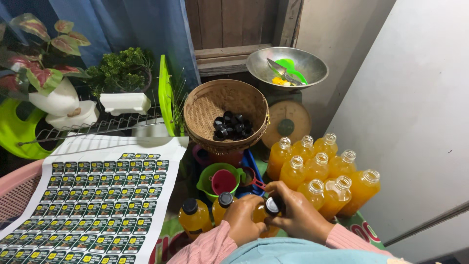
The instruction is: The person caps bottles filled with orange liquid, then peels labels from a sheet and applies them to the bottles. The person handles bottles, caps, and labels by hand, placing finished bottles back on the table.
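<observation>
Both hands meet low in front of the person over one bottle of orange juice (pixel 261 215). The left hand (pixel 243 218) wraps its grip around the bottle's body, and the right hand (pixel 299 213) has its fingers clamped on the black cap (pixel 272 206) at the top. Just left of them stand two capped bottles (pixel 205 213) of the same juice. To the right, near the white wall, a cluster of uncapped bottles (pixel 320 173) stands close together. Behind the hands sits a woven basket (pixel 225 115) with loose black caps (pixel 232 126) inside, a green funnel (pixel 219 179) below it, and a sheet of stickers (pixel 95 203) lies to the left.
</observation>
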